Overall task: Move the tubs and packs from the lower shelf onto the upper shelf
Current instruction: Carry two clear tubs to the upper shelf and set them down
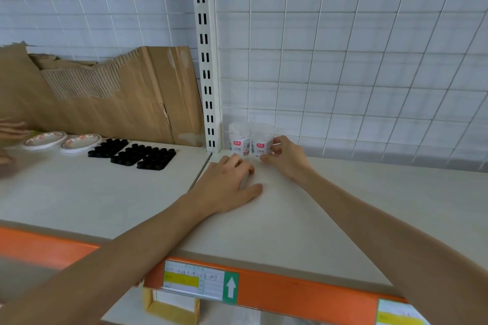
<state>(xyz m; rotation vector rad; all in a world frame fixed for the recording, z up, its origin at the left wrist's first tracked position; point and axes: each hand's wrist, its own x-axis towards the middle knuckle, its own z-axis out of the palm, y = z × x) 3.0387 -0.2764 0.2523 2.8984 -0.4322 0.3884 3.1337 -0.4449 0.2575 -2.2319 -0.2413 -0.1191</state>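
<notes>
The right tub (262, 140) is pinched by the right grip (286, 155), thumb low at its base and fingers curled round its side away from the slotted post (207, 60). The tub is held upright on the upper shelf (343, 206), near the foot of the post. The left tub (239, 138) is set touching it, just beside the post's foot and between the post and the held tub. Both are clear, with white and red labels.

The left grip (227, 185) is laid palm down on the shelf in front of the post, fingers loosely spread and thumb stretched out, nothing held; its fingertips are seen close to the base of the left tub, though contact cannot be told.

Behind the tubs, to the right of the post, a wire grid (343, 60) is seen. To the left of the post, torn cardboard (118, 103) is leaned against the back, with black trays (132, 154) and two paper plates (62, 140) laid further out. Another person's hand (13, 128) is seen farthest from the post. An orange rail (303, 290) with a price label (195, 280) is fixed along the shelf's front edge.
</notes>
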